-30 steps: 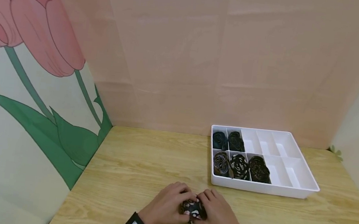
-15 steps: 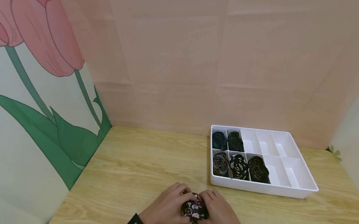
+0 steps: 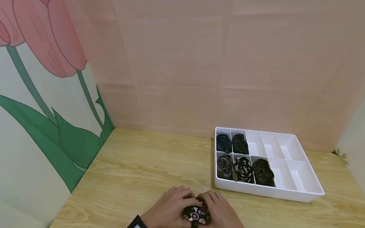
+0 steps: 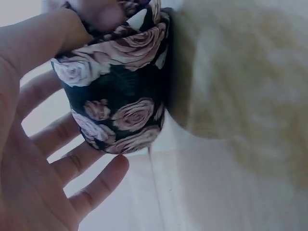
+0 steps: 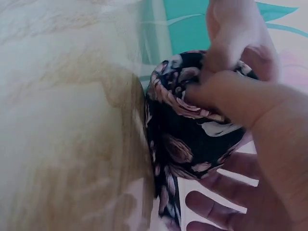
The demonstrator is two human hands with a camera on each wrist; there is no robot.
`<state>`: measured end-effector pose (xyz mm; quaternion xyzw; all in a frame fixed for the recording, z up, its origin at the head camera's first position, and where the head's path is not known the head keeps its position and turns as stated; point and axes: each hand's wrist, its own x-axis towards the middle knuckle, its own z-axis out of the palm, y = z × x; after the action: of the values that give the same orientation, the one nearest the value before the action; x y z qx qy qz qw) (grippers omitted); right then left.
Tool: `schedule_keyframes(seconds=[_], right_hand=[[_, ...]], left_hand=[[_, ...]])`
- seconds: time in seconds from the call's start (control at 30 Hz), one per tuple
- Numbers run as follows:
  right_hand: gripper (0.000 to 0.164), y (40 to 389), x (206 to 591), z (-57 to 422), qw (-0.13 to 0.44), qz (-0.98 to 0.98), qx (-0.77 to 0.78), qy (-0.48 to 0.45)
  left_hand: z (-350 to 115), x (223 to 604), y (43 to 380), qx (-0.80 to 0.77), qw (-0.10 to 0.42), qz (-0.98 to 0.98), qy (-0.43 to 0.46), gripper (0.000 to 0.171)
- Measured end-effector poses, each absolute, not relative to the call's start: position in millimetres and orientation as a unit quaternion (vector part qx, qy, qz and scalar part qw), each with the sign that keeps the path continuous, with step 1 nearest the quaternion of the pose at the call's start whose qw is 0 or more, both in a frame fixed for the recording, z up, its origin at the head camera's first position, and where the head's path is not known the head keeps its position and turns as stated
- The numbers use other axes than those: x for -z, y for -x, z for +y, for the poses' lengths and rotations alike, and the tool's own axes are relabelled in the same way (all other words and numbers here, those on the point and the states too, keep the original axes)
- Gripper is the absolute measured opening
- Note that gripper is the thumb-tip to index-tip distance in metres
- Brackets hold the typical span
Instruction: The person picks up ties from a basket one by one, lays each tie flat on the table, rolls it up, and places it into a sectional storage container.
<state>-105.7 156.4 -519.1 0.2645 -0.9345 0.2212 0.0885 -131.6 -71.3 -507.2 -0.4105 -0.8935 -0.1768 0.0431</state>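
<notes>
A roll of dark cloth printed with pink and white roses (image 3: 196,215) stands between both hands near the table's front. My left hand (image 3: 172,209) grips its left side with thumb and forefinger at the top; in the left wrist view the other fingers (image 4: 98,190) spread beside the roll. My right hand (image 3: 224,219) holds the opposite side. In the right wrist view a thumb presses into the coiled end of the floral roll (image 5: 197,139), and a loose strip of the cloth (image 5: 168,199) trails from it. Part of the roll is hidden behind fingers.
A white divided tray (image 3: 264,190) stands behind and to the right of the hands. Several dark cloth rolls (image 3: 243,169) sit upright in its left compartments. The wooden table (image 3: 150,162) meets a pinkish backdrop (image 3: 180,73) at the back.
The floral roll has turned between the fingers, showing different parts of its rose print. Both hands have shifted only slightly around it; the tray and its rolls stay put.
</notes>
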Motion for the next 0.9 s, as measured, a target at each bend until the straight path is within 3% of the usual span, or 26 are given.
schedule_keyframes(seconds=[0.17, 0.37, 0.5, 0.7, 0.9], right_hand=[[0.063, 105, 523, 157, 0.085, -0.936, -0.22, -0.26], [0.064, 106, 526, 157, 0.127, -0.928, -0.208, -0.283], [0.06, 106, 530, 159, 0.11, -0.93, -0.228, -0.268], [0.061, 104, 531, 161, 0.081, -0.929, -0.263, -0.249], [0.051, 100, 531, 158, 0.075, -0.923, -0.293, -0.239]], left_hand=[[-69, 507, 131, 0.182, 0.05, -0.89, 0.415, 0.055], [-68, 509, 132, 0.211, 0.06, -0.876, 0.43, 0.049], [-70, 509, 132, 0.245, 0.02, -0.884, 0.398, 0.051], [-73, 513, 132, 0.317, -0.061, -0.912, 0.252, 0.071], [-63, 523, 129, 0.345, -0.086, -0.904, 0.237, 0.057]])
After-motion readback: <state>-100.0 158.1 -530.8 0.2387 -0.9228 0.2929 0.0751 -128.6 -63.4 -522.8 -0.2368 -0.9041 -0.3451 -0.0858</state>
